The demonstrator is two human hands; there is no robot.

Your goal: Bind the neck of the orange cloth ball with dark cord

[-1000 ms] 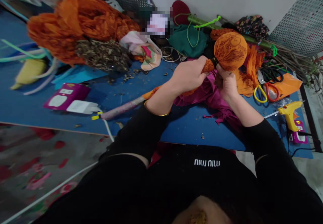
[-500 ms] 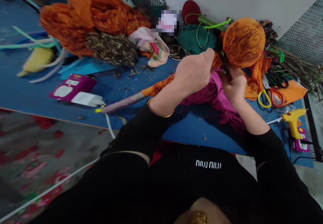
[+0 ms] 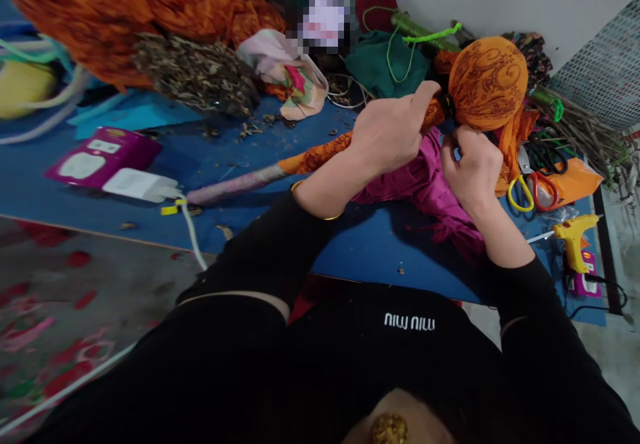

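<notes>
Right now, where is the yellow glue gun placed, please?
In the head view, the yellow glue gun is at the far right of the blue table, below the yellow and red scissor handles and next to a purple box.

We could cross the blue table (image 3: 365, 251) between our forearms (image 3: 505, 231); beyond, the orange-wrapped rod (image 3: 319, 156) (and magenta cloth (image 3: 430, 181)) blocks us.

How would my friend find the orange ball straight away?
Start at the blue table, then find the left hand gripping a wrapped stick. At its right end is the orange ball, smooth and round, unlike the crumpled orange heap.
</notes>
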